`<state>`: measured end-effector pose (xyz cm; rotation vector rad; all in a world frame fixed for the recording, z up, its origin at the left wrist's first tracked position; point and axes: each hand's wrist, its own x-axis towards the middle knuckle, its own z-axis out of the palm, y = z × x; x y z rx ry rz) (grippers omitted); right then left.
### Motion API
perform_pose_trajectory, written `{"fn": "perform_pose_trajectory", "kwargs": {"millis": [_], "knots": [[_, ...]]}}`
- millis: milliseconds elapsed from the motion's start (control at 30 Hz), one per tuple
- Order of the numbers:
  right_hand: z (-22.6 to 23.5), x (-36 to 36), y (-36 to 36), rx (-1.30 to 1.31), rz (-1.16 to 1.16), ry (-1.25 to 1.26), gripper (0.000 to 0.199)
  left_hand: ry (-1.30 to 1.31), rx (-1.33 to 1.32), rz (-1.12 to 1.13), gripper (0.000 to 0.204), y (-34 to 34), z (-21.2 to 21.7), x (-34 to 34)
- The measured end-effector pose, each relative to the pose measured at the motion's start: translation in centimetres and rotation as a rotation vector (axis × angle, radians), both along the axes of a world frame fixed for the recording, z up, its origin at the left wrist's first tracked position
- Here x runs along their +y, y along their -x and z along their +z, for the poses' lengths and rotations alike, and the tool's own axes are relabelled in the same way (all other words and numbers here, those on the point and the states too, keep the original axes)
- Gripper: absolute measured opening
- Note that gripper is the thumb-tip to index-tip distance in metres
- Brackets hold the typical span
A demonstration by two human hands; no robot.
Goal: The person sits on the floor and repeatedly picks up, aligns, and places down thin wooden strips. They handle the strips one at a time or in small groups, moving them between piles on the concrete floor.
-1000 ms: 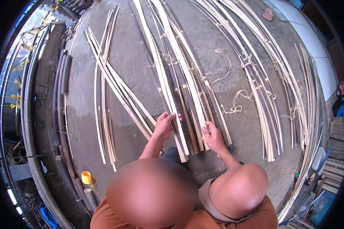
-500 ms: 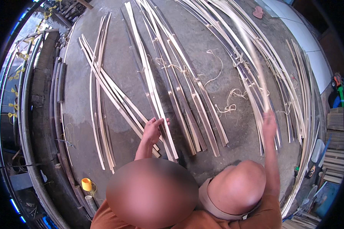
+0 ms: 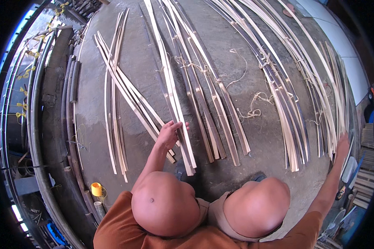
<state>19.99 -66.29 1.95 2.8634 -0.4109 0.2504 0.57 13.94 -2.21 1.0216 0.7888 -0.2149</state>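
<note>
My left hand is closed around a few long bamboo strips, pale and dark, close to their near ends. These strips run away from me across the concrete floor. My right arm reaches far out to the right, and my right hand is at the near end of a long pale bamboo strip, among the rightmost bundle. Its fingers are small and partly hidden, but they look closed on that strip. Between my hands lie more bamboo strips, loosely tied with pale twine.
Crossed bamboo strips lie at the left. Another bundle lies right of centre, with loose twine beside it. Bamboo poles line the left side, near a yellow roll. Slatted wood is stacked at the far right.
My right hand has swung outward to the right with the pale bamboo strip, which now lies along the right-hand bundle. My left hand stays on its strips. The view has shifted slightly.
</note>
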Motion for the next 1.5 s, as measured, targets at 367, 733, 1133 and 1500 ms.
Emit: {"fn": "perform_pose_trajectory", "kwargs": {"millis": [367,733,1133,1500], "knots": [[-1.5,39.8,10.1,0.484,0.46,-1.4,0.036,0.166,-0.16,-0.042,0.027,-2.2,-1.1,-4.0],[-6.3,54.4,16.4,0.926,0.436,-1.767,0.019,-0.027,-0.06,0.081,0.03,-1.4,-1.4,-3.9],[-1.8,43.5,13.0,0.127,0.408,-1.312,0.026,-0.034,-0.077,0.097,0.022,-2.1,-2.8,-2.8],[2.1,8.2,4.5,0.09,0.161,-0.258,0.036,-0.053,-0.074,0.079,0.02,-1.7,-2.9,-2.8]]}}
